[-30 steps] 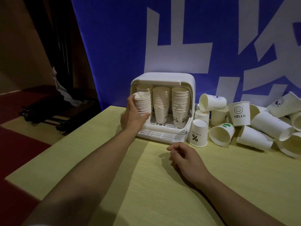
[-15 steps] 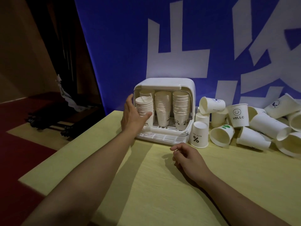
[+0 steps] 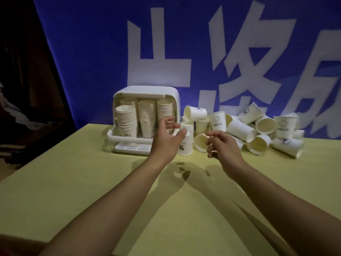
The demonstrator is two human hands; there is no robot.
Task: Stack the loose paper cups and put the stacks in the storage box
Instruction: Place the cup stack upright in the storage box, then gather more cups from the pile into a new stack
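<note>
Four stacks of nested white paper cups (image 3: pixel 127 119) stand inside the white plastic storage box (image 3: pixel 145 93) at about ten o'clock on the yellow-green tabletop (image 3: pixel 73 182): one at the front left, one partly hidden behind it, one in the middle and one at the right. The box's front is open, and its slotted white tray (image 3: pixel 132 147) juts out at the bottom toward the viewer. That much of the job looks done.

Just right of the box, near twelve o'clock, the left hand (image 3: pixel 167 139) hovers with fingers spread and relaxed, holding nothing; it sits in front of the box's right edge and partly covers an upturned white paper cup with a percent sign (image 3: pixel 185 145). At about one o'clock the right hand (image 3: pixel 224 145) hangs above the table with fingers loosely curled, also holding nothing as far as can be seen.

Behind and to the right of the hands, from one to two o'clock, lies the pile of loose white paper cups (image 3: pixel 258 130), most tipped on their sides, one upright cup printed HELLO (image 3: pixel 217 121) among them. By my count well over a dozen remain unstacked, so I judge the task roughly half finished: these still need nesting and carrying to the box, where free room looks scarce.
</note>
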